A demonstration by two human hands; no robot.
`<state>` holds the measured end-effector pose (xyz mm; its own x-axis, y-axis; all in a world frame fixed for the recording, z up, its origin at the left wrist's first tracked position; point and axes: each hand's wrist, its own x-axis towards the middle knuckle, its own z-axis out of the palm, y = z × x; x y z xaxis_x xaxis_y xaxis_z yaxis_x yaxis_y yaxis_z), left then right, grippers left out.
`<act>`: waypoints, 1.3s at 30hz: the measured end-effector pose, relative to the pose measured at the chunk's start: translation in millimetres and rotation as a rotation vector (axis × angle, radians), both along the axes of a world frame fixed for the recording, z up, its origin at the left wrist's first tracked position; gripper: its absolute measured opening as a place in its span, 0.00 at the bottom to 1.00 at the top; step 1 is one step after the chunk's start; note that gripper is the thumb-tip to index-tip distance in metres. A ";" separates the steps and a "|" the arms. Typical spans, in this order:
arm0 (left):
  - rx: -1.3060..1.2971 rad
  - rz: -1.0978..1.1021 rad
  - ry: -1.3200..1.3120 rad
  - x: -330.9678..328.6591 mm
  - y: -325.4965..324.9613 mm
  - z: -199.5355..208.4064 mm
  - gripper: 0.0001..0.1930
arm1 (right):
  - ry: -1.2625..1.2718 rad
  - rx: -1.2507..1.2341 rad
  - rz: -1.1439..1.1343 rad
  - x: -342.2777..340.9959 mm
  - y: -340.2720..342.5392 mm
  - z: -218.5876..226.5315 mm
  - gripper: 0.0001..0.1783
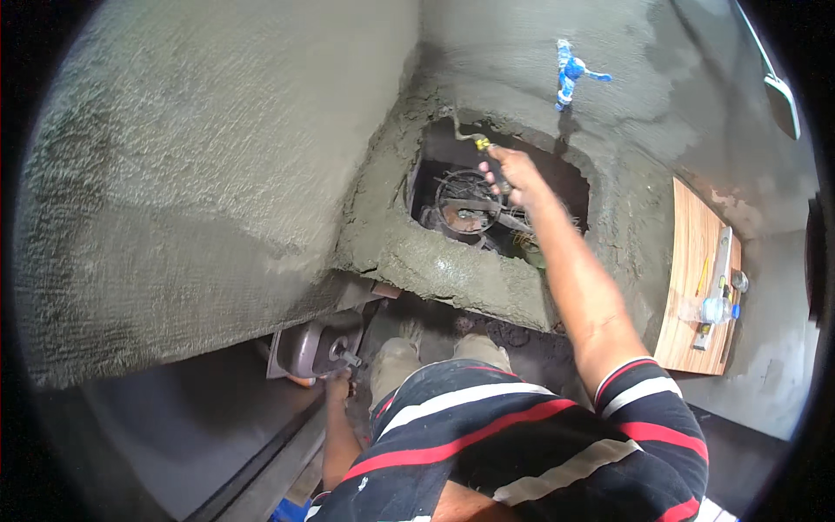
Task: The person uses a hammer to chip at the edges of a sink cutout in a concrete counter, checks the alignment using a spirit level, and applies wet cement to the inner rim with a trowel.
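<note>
My right hand (511, 174) is closed round the black and yellow handle of a trowel (484, 143). Its thin bent neck reaches toward the far left corner of a rectangular opening, and the blade is hard to make out against the wet cement. Rough grey mortar (391, 222) surrounds the opening on the counter slab. Low on the left, my left hand (341, 381) is at the near edge of a steel sink basin (304, 346), close to its drain fitting (348, 357). The fingers there are too small and shadowed to tell whether they grip it.
Through the opening show a round wire ring (468, 200) and debris. A wrapped blue and white tap (570, 74) juts from the back wall. On the right, a wood-patterned board (683, 261) bears a spirit level (720, 270), a pencil (703, 271) and a plastic bottle (715, 310).
</note>
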<state>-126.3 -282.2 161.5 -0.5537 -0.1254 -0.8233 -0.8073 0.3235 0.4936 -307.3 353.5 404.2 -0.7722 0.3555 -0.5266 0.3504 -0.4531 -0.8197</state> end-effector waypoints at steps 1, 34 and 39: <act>0.020 -0.022 -0.007 -4.7 -8.1 -4.3 0.12 | -0.025 -0.034 -0.043 -0.6 -20.5 2.8 0.16; -0.388 -2.135 -0.226 122.5 211.1 20.0 0.30 | -1.415 -0.069 -1.126 880.8 -608.9 -325.9 0.28; -0.594 -2.395 -0.072 190.8 179.9 18.0 0.30 | -1.418 -0.202 -1.326 1031.9 -616.8 -426.9 0.28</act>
<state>64.5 -102.3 179.6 -0.0289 0.2607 -0.9650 0.9439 0.3247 0.0595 724.6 -263.3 -22.7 0.8407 0.1256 -0.5267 0.0162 -0.9781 -0.2073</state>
